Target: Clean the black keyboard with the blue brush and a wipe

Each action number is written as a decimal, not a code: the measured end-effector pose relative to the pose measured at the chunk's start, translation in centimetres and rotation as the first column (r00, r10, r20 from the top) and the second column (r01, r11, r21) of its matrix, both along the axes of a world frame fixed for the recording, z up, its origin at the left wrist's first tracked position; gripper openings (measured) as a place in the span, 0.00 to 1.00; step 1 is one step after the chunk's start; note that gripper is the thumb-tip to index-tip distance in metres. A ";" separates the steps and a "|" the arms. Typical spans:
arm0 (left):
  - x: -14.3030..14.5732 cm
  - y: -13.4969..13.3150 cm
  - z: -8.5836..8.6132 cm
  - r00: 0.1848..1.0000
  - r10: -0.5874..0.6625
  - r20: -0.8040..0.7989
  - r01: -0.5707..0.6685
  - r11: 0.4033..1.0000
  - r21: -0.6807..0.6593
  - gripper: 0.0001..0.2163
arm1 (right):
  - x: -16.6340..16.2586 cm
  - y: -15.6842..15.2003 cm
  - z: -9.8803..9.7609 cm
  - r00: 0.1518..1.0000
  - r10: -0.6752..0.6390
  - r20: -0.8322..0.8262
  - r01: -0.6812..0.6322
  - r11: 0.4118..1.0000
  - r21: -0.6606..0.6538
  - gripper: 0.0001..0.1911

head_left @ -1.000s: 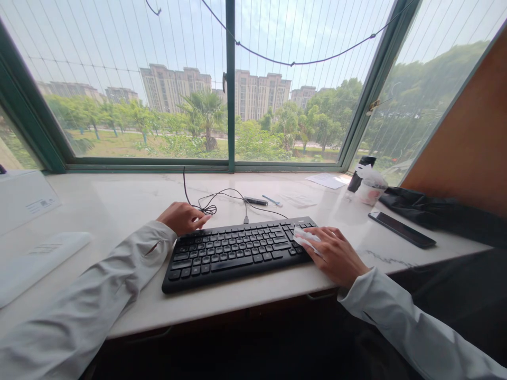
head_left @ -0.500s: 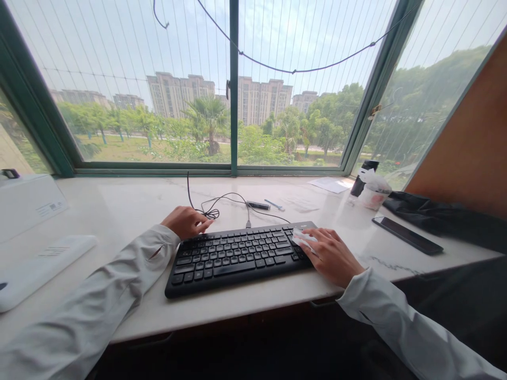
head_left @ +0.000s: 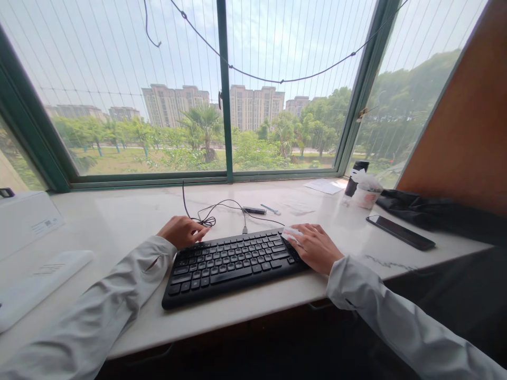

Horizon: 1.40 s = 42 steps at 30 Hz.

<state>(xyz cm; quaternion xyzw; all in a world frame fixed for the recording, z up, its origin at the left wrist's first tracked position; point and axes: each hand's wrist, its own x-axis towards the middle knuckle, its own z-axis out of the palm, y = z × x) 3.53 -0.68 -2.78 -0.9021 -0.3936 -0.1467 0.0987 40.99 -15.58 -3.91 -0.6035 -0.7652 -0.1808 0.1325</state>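
A black keyboard [head_left: 233, 266] lies on the marble-patterned counter at a slight slant. At its back left corner is my left hand [head_left: 182, 232], fingers curled and closed against the edge. My right hand [head_left: 317, 247] presses a crumpled white tissue [head_left: 291, 233] onto the keyboard's back right part, covering the keys there. Behind the keyboard lies a thin black cable [head_left: 208, 219], coiled near my left fingertips. Its USB plug [head_left: 244, 230] rests close to the back edge.
Beyond the cable lie a black pen-like item [head_left: 254, 210] and a small blue stick [head_left: 270, 209]. A phone [head_left: 400, 232], dark cloth [head_left: 428, 214], black bottle [head_left: 355, 178] and bagged cup [head_left: 366, 195] are at right. White boxes [head_left: 29, 219] stand left; a window [head_left: 227, 177] backs the counter.
My right hand has slid with the tissue toward the keyboard's back edge and slightly left. My left hand stays at the back left corner. The view has tilted up a little.
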 end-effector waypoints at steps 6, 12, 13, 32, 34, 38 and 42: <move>0.1 -0.2 0.3 1.000 -0.001 -0.005 0.001 1.000 -0.025 0.24 | -0.7 1.5 0.3 1.000 0.004 -0.002 -0.004 0.998 -0.058 0.19; 0.1 -0.3 0.3 1.000 0.010 -0.005 -0.010 1.000 -0.029 0.25 | -1.3 0.4 0.2 0.997 0.039 -0.060 -0.042 0.998 -0.056 0.19; 0.1 -0.2 0.2 1.000 0.011 -0.007 -0.011 1.000 -0.027 0.25 | -1.3 0.0 0.1 0.996 0.044 -0.073 -0.048 0.998 -0.051 0.19; -0.2 0.0 0.2 1.000 -0.020 0.005 0.020 1.000 0.002 0.25 | -1.7 -7.1 -1.0 0.987 0.053 -0.151 -0.034 0.991 0.126 0.16; -0.2 0.0 0.2 1.000 -0.020 0.004 0.020 1.000 0.001 0.26 | -1.8 -7.3 -1.2 0.985 0.050 -0.163 -0.028 0.990 0.135 0.16; -0.2 0.0 0.1 1.000 -0.012 0.003 0.012 1.000 -0.013 0.25 | -2.5 -7.5 -1.7 0.980 0.065 -0.189 -0.040 0.990 0.135 0.17; -0.3 0.0 0.0 1.000 -0.008 0.004 0.008 1.000 -0.008 0.25 | -3.5 -7.7 -2.1 0.974 0.106 -0.200 -0.078 0.986 0.145 0.18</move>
